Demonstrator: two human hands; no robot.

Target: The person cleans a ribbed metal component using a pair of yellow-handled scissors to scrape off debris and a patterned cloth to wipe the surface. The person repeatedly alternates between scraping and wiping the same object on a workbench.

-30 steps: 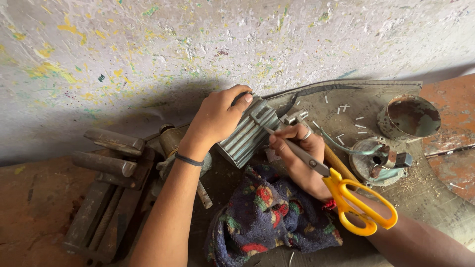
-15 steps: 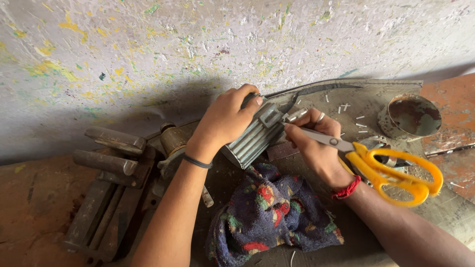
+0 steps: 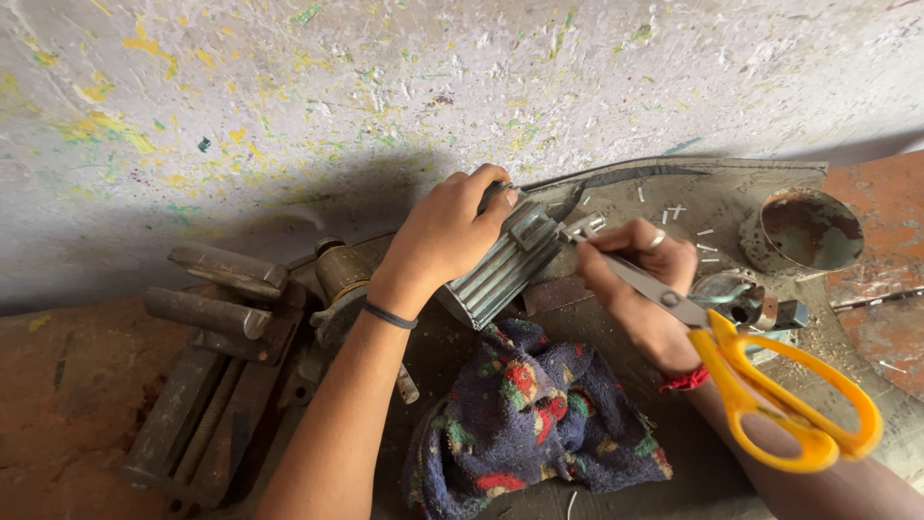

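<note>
Gripping the ribbed metal block (image 3: 505, 270) from above, the left hand (image 3: 448, 236) steadies it. The right hand (image 3: 635, 289) pinches yellow scissors (image 3: 760, 376) by the blades. The block looks heavy, stiff; best held across its ribs.

The scissors with yellow-orange plastic handles (image 3: 780, 404) have dull grey steel blades. The ribbed metal block (image 3: 500, 274) is silvery grey, striped by parallel ridges. The crumpled woollen cloth (image 3: 529, 424) is dark navy, patterned with red flowers and touches of green and yellow. A red thread band (image 3: 685, 380) circles the right wrist, a thin black band (image 3: 389, 315) the left. The plastered wall (image 3: 289, 96) is off-white, flecked with yellow, green and purple. The heavy iron vise (image 3: 217, 366) is rusty brown-grey. The round tin can (image 3: 804, 231) is tarnished grey-green, rust-brown inside.
</note>
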